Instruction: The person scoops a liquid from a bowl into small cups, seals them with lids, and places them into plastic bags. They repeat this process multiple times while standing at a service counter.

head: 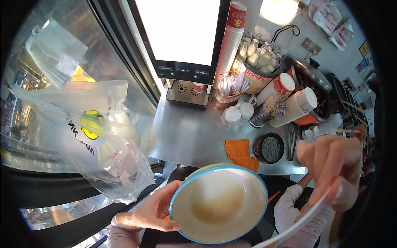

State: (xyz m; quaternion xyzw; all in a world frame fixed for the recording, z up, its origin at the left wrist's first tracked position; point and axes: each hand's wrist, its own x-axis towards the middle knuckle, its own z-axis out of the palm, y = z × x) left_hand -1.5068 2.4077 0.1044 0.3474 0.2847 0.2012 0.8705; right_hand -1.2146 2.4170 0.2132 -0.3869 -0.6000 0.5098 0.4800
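Observation:
My left hand grips the left rim of a white bowl with a blue edge, thumb over the front. The bowl tilts towards me, and a thin pale-brown liquid lies in its bottom. On the right, my blurred right hand is raised and pinches a white, curved-edged item. The lower frame edge cuts that item off, so I cannot tell what it is. Beyond the bowl, an orange cloth lies on the steel counter, beside a small dark round pot.
A drink dispenser stands at the back. Right of it are stacked paper cups, wrapped straws, bottles in a tub and a lidded cooker. Plastic bags hang left. Apparently another person's sleeve shows lower right.

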